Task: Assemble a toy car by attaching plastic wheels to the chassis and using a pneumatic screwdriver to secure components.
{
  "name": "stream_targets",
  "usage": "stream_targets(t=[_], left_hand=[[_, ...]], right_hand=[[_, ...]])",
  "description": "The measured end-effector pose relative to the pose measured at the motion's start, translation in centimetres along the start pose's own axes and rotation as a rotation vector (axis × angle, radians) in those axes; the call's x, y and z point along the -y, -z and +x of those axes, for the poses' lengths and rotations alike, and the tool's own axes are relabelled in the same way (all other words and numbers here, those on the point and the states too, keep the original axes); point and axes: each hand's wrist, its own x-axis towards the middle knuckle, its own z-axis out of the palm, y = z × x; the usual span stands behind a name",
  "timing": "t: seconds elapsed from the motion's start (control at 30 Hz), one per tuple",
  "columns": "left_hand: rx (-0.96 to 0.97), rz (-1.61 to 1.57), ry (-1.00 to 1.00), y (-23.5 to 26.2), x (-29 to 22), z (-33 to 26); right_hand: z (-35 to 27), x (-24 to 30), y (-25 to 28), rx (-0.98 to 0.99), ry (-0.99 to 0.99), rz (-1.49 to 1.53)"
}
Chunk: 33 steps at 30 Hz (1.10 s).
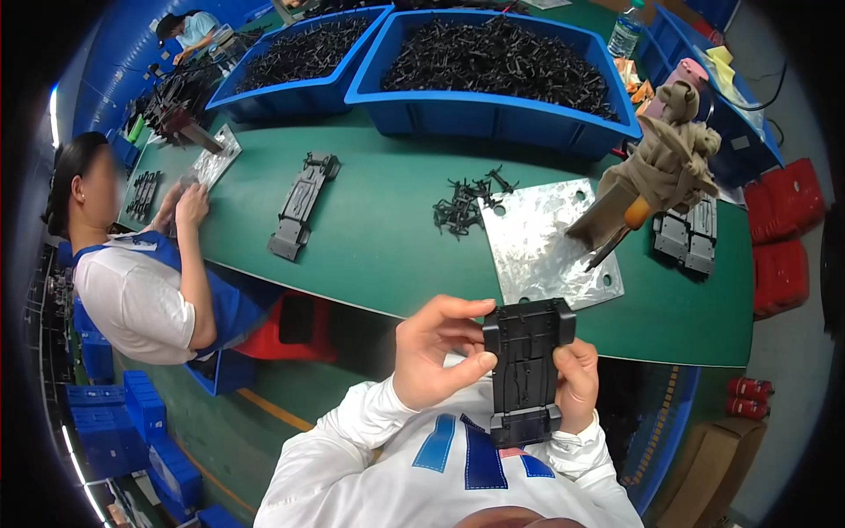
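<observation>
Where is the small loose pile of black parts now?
In the head view, just above centre: the pile lies on the green table, just left of the nearer metal plate.

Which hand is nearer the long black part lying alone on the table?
Left. The left hand is lower in view, right of the long black part; the right hand is farther right.
</observation>
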Motion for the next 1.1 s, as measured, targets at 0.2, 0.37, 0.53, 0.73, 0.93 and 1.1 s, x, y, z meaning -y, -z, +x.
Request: stream_targets(t=[0.2, 0.37, 0.53, 0.73, 0.93, 1.1], left_hand=[[-0.01, -0.104, -0.01, 1.0, 1.6, 0.8], [0.009, -0.192, 0.102, 1.9, 1.2, 1.0], [0.02, -0.224, 0.141, 2.4, 0.9, 1.2], [0.156, -0.237, 0.228, 3.1, 3.3, 0.2], [0.248, -0.292, 0.25, 2.3, 3.8, -0.9], [0.351, -0.425, 0.315, 1.5, 3.8, -0.7]], right_hand=[[1.2, -0.1, -0.9, -0.048, -0.072, -0.073], [2.3, -0.8, -1.0, -0.056, -0.08, -0.119], [3.3, -0.9, -2.3, -0.059, -0.066, -0.035], [3.9, -1.3, -2.6, -0.117, 0.037, -0.072], [3.9, -2.0, -3.0, -0.112, 0.062, -0.023], [3.5, -2.1, -3.0, -0.102, 0.101, 0.028]])
